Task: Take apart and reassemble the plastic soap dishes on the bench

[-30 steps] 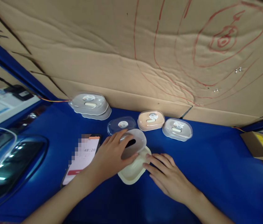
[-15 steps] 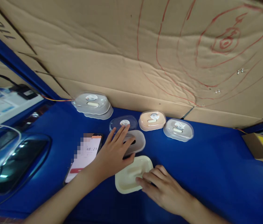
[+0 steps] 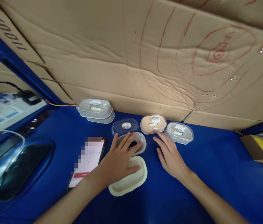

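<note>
My left hand is spread over a grey oval tray that has a dark spot inside, its thumb over a cream oval tray nearer to me. Behind the grey tray lies a clear lid with a round label. My right hand hovers with fingers apart and holds nothing, close in front of a lidded peach box and a lidded grey box. Whether my left fingers touch the grey tray is hard to tell.
Stacked grey lidded boxes stand at the back left. A phone lies left of my left hand, with a dark tablet and cables farther left. A cardboard wall rises behind; a cardboard box sits at right.
My right hand has let go of the cream tray and moved up towards the lidded boxes. The cream tray sits slightly farther left and tilted. My left hand stays over the grey tray.
</note>
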Action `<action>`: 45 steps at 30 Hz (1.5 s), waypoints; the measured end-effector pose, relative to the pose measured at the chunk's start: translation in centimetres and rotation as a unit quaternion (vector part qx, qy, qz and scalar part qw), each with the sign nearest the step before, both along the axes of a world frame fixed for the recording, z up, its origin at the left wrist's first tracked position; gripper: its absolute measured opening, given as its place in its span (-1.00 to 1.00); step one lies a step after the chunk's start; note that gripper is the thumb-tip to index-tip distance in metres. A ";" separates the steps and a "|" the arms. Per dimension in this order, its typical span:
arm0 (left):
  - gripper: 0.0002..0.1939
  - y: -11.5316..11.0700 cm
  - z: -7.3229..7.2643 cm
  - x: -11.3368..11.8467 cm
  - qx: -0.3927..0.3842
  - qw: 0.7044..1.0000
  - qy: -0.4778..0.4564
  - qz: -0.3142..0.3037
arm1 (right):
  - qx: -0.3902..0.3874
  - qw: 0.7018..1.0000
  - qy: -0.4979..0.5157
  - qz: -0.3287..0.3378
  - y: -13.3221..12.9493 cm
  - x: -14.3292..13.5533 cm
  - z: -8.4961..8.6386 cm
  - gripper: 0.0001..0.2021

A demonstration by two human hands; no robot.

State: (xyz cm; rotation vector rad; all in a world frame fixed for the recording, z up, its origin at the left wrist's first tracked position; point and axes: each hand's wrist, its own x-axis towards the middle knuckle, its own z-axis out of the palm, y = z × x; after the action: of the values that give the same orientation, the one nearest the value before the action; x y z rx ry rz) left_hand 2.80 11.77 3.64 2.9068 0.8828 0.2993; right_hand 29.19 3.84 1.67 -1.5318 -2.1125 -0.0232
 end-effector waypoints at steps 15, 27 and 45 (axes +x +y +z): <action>-0.30 -1.2 0.7 1.3 0.007 0.997 -0.072 0.028 | -0.023 0.991 -0.129 0.019 2.5 0.8 2.4 -0.35; -0.44 -2.0 0.9 1.7 -0.006 0.989 -0.140 0.039 | -0.043 0.994 -0.100 -0.005 3.0 1.9 2.2 -0.16; -0.18 -2.0 0.3 1.7 -0.143 0.953 -0.254 0.082 | 0.001 0.995 0.092 -0.039 2.2 1.8 5.3 -0.14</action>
State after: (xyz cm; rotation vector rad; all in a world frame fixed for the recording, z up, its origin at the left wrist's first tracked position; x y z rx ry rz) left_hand 4.47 9.80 3.97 2.3270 0.9736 0.8124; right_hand 30.99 6.00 6.97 -1.5518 -1.9075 0.0849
